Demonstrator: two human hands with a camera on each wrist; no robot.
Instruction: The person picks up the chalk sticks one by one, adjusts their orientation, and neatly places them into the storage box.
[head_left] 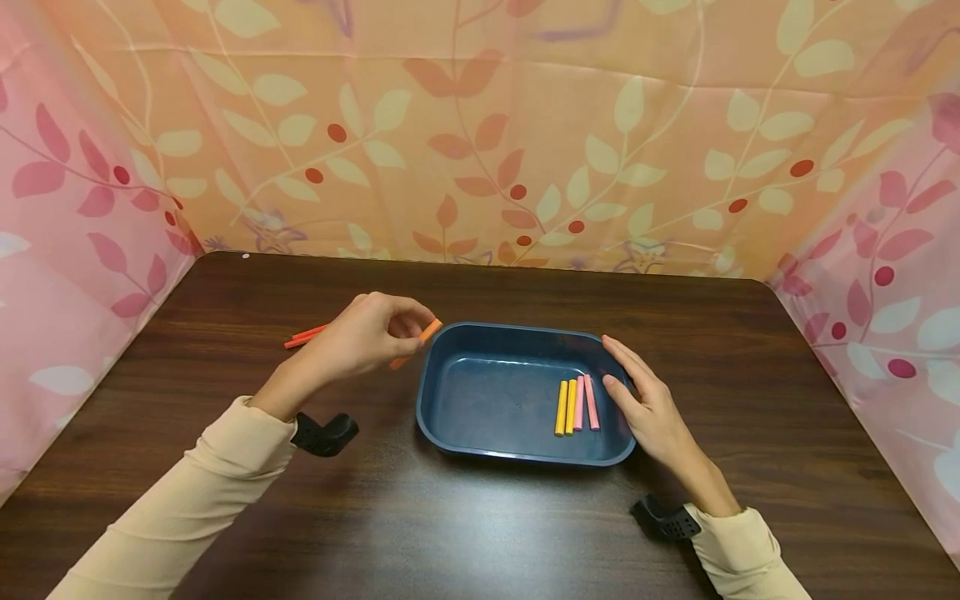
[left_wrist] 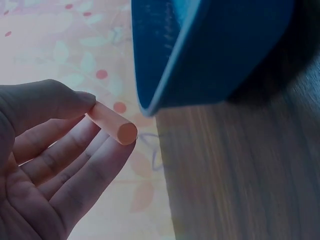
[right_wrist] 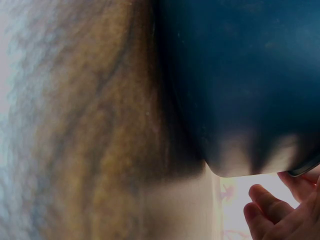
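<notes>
My left hand pinches an orange chalk stick between thumb and fingers, just outside the left rim of a dark blue tray. In the left wrist view, the round end of the chalk points away from the fingertips, near the tray's corner. Fairly straight fingers of my right hand rest at the tray's right rim, the thumb over its edge. Inside the tray's right part lie two yellow chalk sticks and two pink ones, side by side.
Red chalk sticks lie on the dark wooden table behind the left wrist, partly hidden by it. A floral curtain hangs behind the table's far edge and along both sides. Each wrist wears a black strap mount.
</notes>
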